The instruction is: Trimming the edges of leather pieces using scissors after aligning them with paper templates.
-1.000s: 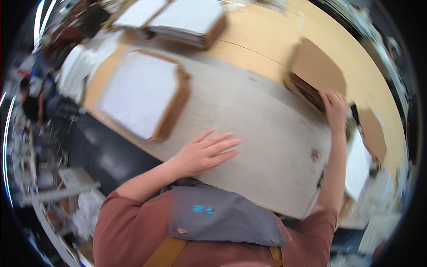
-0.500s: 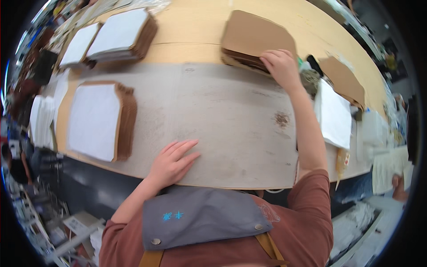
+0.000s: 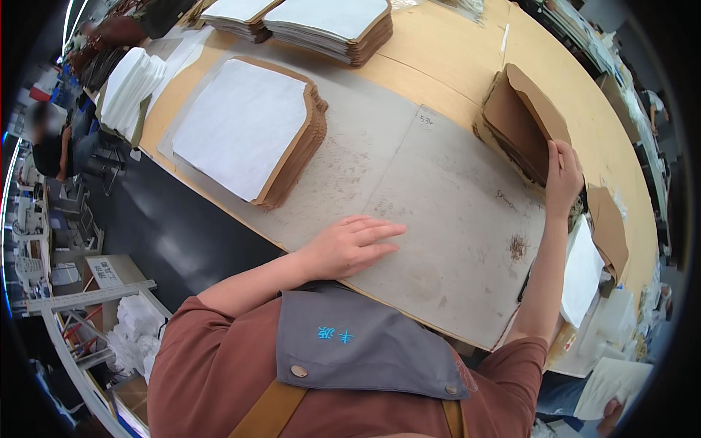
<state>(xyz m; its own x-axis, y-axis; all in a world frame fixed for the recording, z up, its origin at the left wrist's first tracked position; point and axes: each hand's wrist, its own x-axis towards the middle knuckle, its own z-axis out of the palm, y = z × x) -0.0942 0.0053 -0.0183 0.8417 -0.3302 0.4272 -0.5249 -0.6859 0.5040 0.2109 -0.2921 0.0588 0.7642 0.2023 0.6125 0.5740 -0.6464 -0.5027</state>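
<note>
On the far right of the table is a stack of thin brown panels (image 3: 512,125) with cut corners, leather-like in look. My right hand (image 3: 564,175) pinches the near edge of its top brown panel (image 3: 546,106), which bends upward away from the others. My left hand (image 3: 350,247) lies with fingers stretched out at the near edge of the grey work mat (image 3: 416,175), holding nothing. Left of it stands a pile of brown panels topped with a white sheet (image 3: 241,124).
Two more white-topped piles (image 3: 328,25) stand at the back. White sheets (image 3: 584,270) and a loose brown piece (image 3: 607,230) lie beyond my right forearm. A bundle of white sheets (image 3: 131,87) is at the far left. A metal-framed rack (image 3: 95,296) stands below left.
The view has swung, so the table appears turned. The top brown panel, nearly flat before, is now lifted and bent by my right hand. My left hand stays by the mat's near edge.
</note>
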